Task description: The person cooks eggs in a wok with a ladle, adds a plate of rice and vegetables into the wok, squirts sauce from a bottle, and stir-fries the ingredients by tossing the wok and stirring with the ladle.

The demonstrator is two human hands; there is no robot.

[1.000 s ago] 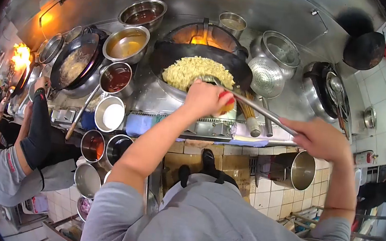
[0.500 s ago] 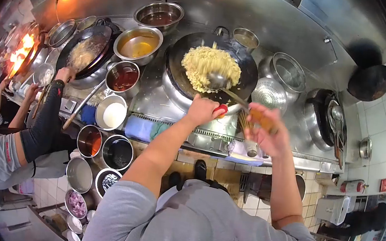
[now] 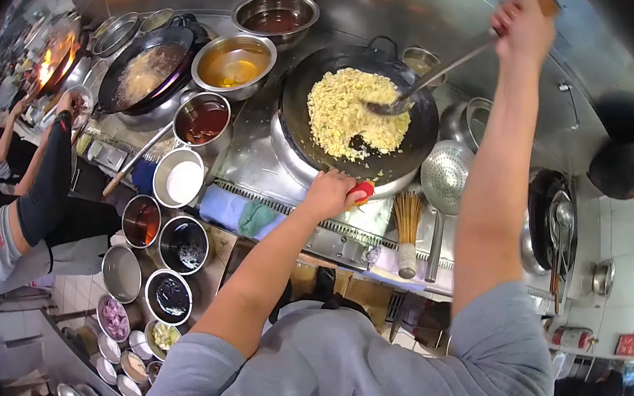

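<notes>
Yellowish-white fried rice lies in a large black wok on the burner before me. My left hand is closed at the wok's near edge, where a red grip or cloth shows beside my thumb; the part under my fingers is hidden. Raised high at the top right, my right hand is wrapped round the wooden handle of a long ladle. The shaft slants down to the left, and the ladle's bowl presses into the rice on its right side.
A perforated strainer and a bamboo brush lie right of the wok. Left of it stand a bowl of yellow liquid and a pot of red sauce. A co-worker stands at the left near another wok.
My right hand has swung up and away from near the wok's front edge, tilting the ladle steeply. The rice is spread with a gap at its lower side. My left hand keeps its hold.
</notes>
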